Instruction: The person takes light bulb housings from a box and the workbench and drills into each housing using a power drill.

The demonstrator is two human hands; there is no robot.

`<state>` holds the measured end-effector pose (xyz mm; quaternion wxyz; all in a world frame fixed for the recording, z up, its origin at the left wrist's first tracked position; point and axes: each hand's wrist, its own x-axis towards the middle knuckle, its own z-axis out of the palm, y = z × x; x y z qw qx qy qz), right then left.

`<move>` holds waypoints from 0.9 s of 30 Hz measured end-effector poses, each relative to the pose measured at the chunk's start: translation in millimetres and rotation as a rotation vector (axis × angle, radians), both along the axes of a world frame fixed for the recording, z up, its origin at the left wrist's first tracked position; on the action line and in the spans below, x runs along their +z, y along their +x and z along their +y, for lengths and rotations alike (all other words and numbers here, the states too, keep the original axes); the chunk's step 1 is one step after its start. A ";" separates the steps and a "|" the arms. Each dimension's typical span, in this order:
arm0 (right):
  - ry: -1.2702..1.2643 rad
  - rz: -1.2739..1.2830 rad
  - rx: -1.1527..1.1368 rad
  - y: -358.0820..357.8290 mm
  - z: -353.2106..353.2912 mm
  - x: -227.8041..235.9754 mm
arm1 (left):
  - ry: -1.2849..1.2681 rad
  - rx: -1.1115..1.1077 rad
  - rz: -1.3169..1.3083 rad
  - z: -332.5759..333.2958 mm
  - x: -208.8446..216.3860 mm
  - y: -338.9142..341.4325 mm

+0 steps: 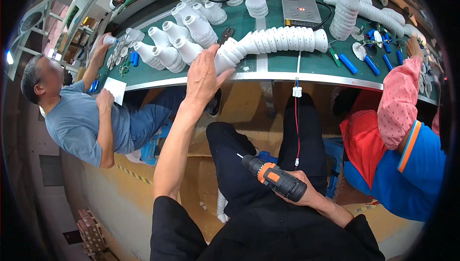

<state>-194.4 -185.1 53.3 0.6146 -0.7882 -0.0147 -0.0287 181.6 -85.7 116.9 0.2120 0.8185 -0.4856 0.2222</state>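
My left hand [205, 75] is at the table's front edge, its fingers and thumb around the left end of a long, curved row of nested white plastic lamp housings [282, 39]. That row lies on its side across the green tabletop. Over my lap, my right hand [310, 195] grips a black and orange cordless drill [275, 177]. The drill's bit points up and left, apart from everything. A pair of dark-handled pliers [226, 35] lies just behind my left hand. Beside that hand stand several short upright stacks of white housings [165, 57].
A metal power supply box [301, 9] sits at the back. A red wire with white connectors [297, 122] hangs from the edge toward my lap. Blue cylinders [348, 63] and white discs lie to the right. Co-workers sit at left [86, 112] and right [402, 151], hands at the table.
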 end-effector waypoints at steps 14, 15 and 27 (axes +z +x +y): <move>-0.012 0.033 0.007 0.3 2.0 -2.0 | 0.171 -0.017 0.184 7.8 20.8 3.4; -0.001 0.045 0.008 0.7 1.8 -2.0 | 0.203 0.006 0.205 11.7 23.0 1.0; -0.016 -0.003 -0.029 3.3 2.6 0.8 | 0.136 0.176 0.246 41.6 9.7 -34.1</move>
